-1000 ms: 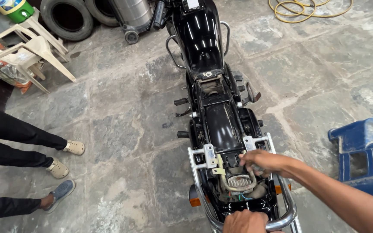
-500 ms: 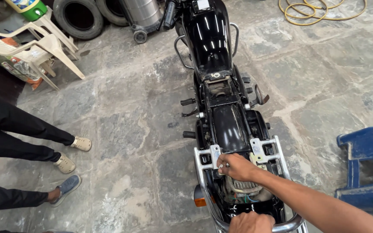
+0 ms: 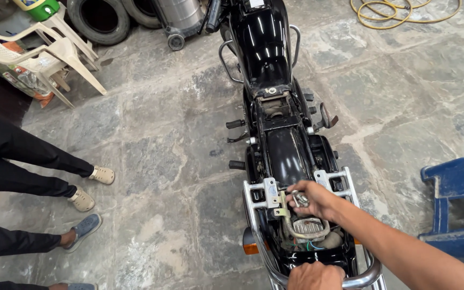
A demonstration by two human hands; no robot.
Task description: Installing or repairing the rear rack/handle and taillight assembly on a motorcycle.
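A black motorcycle [image 3: 267, 48] with its seat off stands on the stone floor, seen from behind. My right hand [image 3: 312, 198] reaches over the open rear frame, fingers pinched on a small shiny metal fitting [image 3: 299, 200] beside the left silver frame bracket [image 3: 267, 193]. Under that hand lie a curved metal strip and coloured wires [image 3: 307, 236] in the tail section. My left hand [image 3: 315, 276] is closed around the chrome rear grab rail [image 3: 363, 280] at the bottom edge of the view.
Legs and shoes of other people [image 3: 89, 185] stand at the left. A white plastic chair [image 3: 44, 53], tyres [image 3: 100, 19] and a metal canister [image 3: 181, 16] are at the top left. A yellow hose coil [image 3: 393, 11] lies at the top right, a blue plastic stool [image 3: 457, 207] at the right.
My right hand has moved left across the rear frame, from the middle toward the left bracket, and now pinches the small metal fitting. My left hand stays on the grab rail.
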